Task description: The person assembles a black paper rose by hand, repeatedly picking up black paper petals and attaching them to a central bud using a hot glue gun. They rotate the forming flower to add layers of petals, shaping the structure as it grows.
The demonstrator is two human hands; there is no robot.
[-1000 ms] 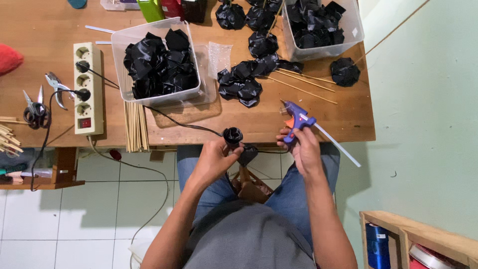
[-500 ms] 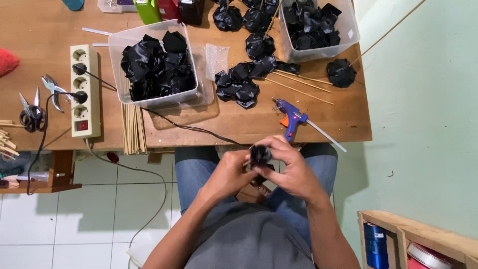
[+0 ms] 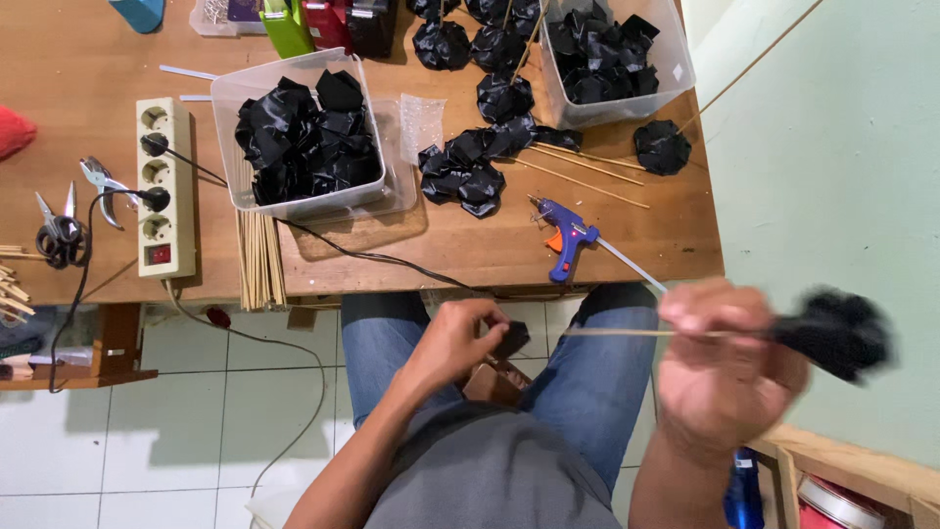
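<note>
Left hand (image 3: 460, 338) over the lap, fingers pinched on a small black piece (image 3: 511, 338); right hand (image 3: 725, 372), blurred, fingers clamped on a thin stick (image 3: 627, 333) tipped with a black flower (image 3: 832, 333) out right of the worktop (image 3: 59, 69). Risk: a swinging stick could snap, or shed the flower if the glue is soft. Clear tub (image 3: 294, 137) of black pieces mid-worktop, second tub (image 3: 676, 59) top right, blue glue gun (image 3: 568, 240) near the edge.

Wooden worktable (image 3: 78, 59), warm brown top, runs across the upper frame; its right end stops just short of a pale green wall (image 3: 842, 167). Floor (image 3: 157, 441) below is white square tile with dark grout lines. Low wooden shelf (image 3: 88, 377) sits under the table's left end. Wooden shelving unit (image 3: 862, 470) stands at lower right against the wall. Light even, soft shadows.
</note>
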